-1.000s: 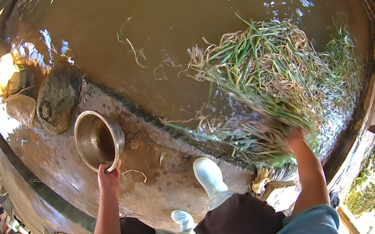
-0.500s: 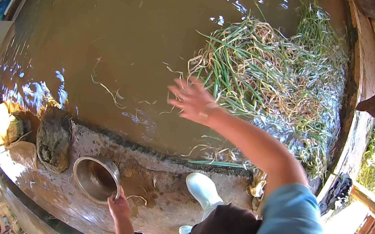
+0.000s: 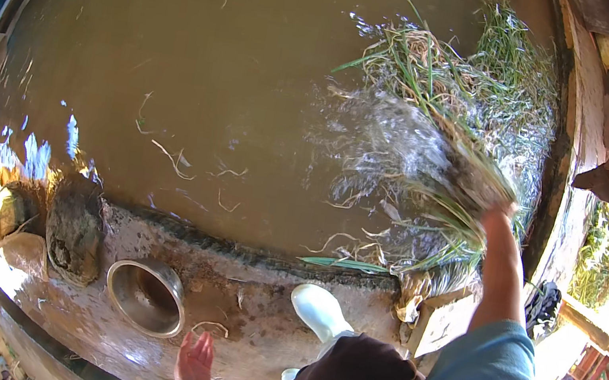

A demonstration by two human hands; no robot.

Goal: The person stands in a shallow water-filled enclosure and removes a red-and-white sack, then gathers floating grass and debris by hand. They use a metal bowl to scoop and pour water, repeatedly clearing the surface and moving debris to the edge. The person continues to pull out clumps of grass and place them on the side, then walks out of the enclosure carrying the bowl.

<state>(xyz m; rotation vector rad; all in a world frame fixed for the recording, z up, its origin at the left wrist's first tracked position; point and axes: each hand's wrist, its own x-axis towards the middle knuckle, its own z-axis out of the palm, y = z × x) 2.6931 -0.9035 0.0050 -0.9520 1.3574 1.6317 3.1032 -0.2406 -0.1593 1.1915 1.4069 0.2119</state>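
My right hand [image 3: 499, 213] is at the right side of the muddy water, with long grass-like leaves [image 3: 421, 73] streaming from it. Its fingers are smeared by motion, but the leaf strands gather into its closed grip. Splashed water spreads beneath the bunch. At the lower edge, my left hand [image 3: 194, 369] is raised with its fingers stretched out and nothing in them. Just beyond it, apart from the fingers, a round metal bowl [image 3: 172, 281] rests tilted on the wet ledge, its dark inside showing.
A wet concrete ledge [image 3: 262, 296] borders the brown water [image 3: 179, 72]. My white boot [image 3: 317, 309] stands on it. A big stone [image 3: 75, 224] sits left of the bowl. Floating leaves [image 3: 516, 56] crowd the right wooden wall [image 3: 589, 101]. Black plastic [image 3: 543, 306] lies at the right.
My right hand has swept from over the open water to the right, now with a bunch of leaves, splashing water. My left hand has let go of the bowl's rim and drawn back.
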